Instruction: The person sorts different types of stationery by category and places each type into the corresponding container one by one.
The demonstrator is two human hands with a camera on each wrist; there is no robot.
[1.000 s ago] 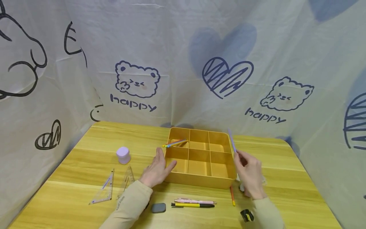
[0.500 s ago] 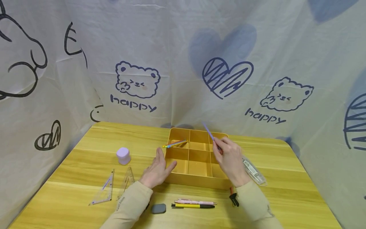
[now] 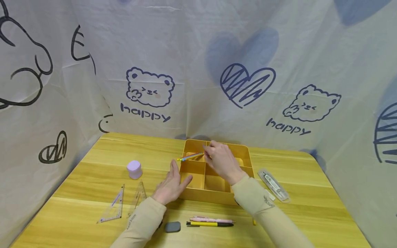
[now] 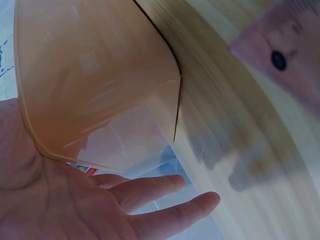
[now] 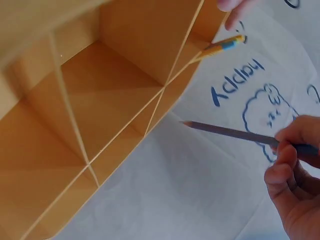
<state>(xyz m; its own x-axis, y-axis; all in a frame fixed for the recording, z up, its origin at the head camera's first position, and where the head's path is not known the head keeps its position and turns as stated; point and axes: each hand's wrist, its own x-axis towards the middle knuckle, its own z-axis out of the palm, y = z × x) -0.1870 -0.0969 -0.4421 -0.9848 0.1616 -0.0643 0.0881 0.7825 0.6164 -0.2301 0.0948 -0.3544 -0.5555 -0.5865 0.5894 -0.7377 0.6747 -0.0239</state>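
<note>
A yellow-orange organizer box (image 3: 207, 196) with several compartments stands on the table. My left hand (image 3: 169, 184) rests at its left side, fingers straight and thumb near the front left rim; in the left wrist view the palm lies close against the box wall (image 4: 100, 75). My right hand (image 3: 221, 162) is over the back row of compartments. It pinches a pencil (image 5: 230, 131), whose sharpened tip shows in the right wrist view. Several coloured pencils (image 3: 190, 157) lean in the back left compartment, their ends sticking out over the left rim.
On the left are a lilac round container (image 3: 134, 169) and two clear set squares (image 3: 114, 206). A grey rounded item (image 3: 172, 227), a pink pen (image 3: 211, 219) and a yellow-black pen (image 3: 209, 224) lie in front. Right of the box is a clear case (image 3: 274, 186).
My right hand has moved left with the pencil, from the box's right side to over its back compartments. The left hand stays in place.
</note>
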